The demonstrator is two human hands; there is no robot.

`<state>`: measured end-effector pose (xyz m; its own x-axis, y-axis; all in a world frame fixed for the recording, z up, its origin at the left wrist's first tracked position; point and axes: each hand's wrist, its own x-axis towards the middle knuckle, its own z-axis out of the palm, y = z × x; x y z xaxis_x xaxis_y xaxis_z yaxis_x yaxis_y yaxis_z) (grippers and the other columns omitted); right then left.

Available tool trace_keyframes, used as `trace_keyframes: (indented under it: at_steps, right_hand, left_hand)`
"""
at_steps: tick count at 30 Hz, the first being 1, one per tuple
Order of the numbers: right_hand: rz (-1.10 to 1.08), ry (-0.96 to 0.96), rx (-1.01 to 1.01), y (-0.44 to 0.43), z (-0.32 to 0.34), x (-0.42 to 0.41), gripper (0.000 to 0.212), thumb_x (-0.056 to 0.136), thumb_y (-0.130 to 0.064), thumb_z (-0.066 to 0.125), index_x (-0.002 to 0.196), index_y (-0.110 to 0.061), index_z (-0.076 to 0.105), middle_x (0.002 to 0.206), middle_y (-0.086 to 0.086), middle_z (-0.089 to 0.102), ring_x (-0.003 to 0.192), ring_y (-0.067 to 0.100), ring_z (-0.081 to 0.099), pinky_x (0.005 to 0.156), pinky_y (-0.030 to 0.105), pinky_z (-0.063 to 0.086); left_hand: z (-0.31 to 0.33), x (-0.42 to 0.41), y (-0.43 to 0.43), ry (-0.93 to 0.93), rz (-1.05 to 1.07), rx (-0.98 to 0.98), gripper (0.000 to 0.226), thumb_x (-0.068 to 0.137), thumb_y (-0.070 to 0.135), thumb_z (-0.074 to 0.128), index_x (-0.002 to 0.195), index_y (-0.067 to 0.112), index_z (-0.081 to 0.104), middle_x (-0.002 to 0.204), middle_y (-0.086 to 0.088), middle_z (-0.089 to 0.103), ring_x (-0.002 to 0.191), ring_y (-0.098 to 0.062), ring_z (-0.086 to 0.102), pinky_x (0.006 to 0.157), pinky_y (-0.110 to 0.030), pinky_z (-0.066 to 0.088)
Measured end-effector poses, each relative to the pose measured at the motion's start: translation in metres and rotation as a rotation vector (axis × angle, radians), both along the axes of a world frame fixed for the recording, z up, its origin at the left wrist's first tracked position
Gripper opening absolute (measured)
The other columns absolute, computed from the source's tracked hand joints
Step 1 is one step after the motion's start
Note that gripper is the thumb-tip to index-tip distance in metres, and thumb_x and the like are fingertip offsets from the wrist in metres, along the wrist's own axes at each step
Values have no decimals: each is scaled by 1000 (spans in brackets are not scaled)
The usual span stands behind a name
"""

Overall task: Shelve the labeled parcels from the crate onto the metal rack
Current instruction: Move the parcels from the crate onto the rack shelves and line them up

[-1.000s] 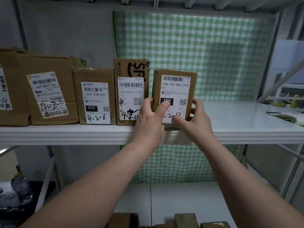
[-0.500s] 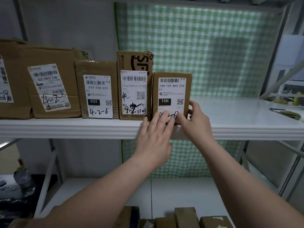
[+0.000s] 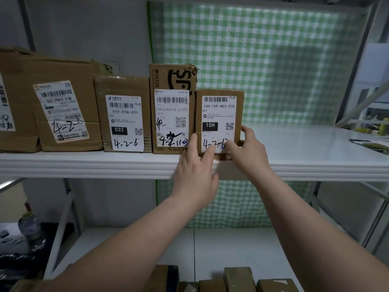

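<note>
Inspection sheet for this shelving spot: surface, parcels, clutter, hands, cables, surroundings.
Surface: white rack shelf, carrying a row of parcels.
Job's things: 15H parcel upright at the row's right end, against the SF box; 032 parcel and 507 box further left; more parcels below.
Clutter: bottle lower left; flat packet far right.
Hands: left hand straight-fingered on the 15H parcel's front; right hand pinches its lower right corner.
Cables: nothing seen.
Surroundings: green checked cloth behind.

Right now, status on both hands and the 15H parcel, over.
Left hand straight-fingered against 15H parcel front. Right hand grips its lower right corner. Parcel upright on rack shelf, beside taller box. Nothing blocking.
</note>
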<state>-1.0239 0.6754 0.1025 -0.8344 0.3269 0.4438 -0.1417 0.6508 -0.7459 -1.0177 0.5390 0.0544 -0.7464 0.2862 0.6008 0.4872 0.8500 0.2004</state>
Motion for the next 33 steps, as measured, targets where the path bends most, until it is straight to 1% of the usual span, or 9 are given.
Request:
trace_keyframes:
  at_steps: [4,8,12,16,21,24,26,30,33]
  right_hand:
    - [30,48,-145,3,2,-1,46,90,-29,57,135,-23,45,88,-13,59,97,20,61,88,38,50]
    - [32,56,-308,13,5,-3,37,85,-23,61,121,-24,51,94,-8,64,97,22,64,89,41,52]
    - [94,31,-397,25,5,-3,41,78,-5,64,112,-25,50,107,0,68,93,21,67,74,33,52]
    - [101,-5,-350,30,6,-3,49,72,5,68,109,-22,51,103,-4,66,87,17,65,62,27,45]
    - [184,-58,-490,30,9,-9,41,72,15,64,90,-19,52,103,13,70,56,18,57,48,26,47]
    - [223,-91,-605,25,11,-11,30,79,7,64,91,-16,49,101,14,70,64,22,64,59,31,59]
    - [217,-90,-605,21,12,-11,25,83,-3,67,95,-18,50,101,13,69,65,22,64,67,35,61]
    - [210,-46,-549,14,13,-10,38,82,-19,74,114,-23,54,96,6,70,67,19,62,66,35,61]
    - [187,-15,-495,8,13,-8,39,79,-25,77,111,-26,55,90,2,69,68,16,61,66,36,60]
  left_hand:
    - [8,0,4,0,-92,122,65,90,29,56,147,22,25,159,-10,-3,144,-28,18,112,-43,33]
    - [17,0,7,9,-138,180,64,89,29,58,147,19,31,159,-5,7,144,-22,19,114,-41,30]
    - [26,-1,8,-5,-168,216,60,88,28,60,143,18,41,157,-1,13,142,-19,25,115,-36,29]
    - [32,-2,7,-4,-162,209,51,87,26,60,135,15,50,150,-3,21,134,-17,37,110,-27,31]
    - [29,-5,1,-67,-107,147,47,90,24,58,134,12,50,148,-6,19,129,-21,42,106,-25,32]
    - [23,-6,-3,-78,-94,118,48,91,24,59,135,10,47,150,-7,15,133,-24,38,109,-28,31]
    - [20,-7,-4,-72,-81,93,55,91,26,58,141,13,41,151,-9,13,137,-26,31,114,-34,29]
    - [18,-7,-2,-50,-36,57,63,91,32,56,147,18,30,154,-12,9,141,-29,19,116,-41,25]
    - [15,-7,-2,-45,-37,104,63,89,31,58,145,20,30,153,-8,2,141,-29,19,115,-42,27]
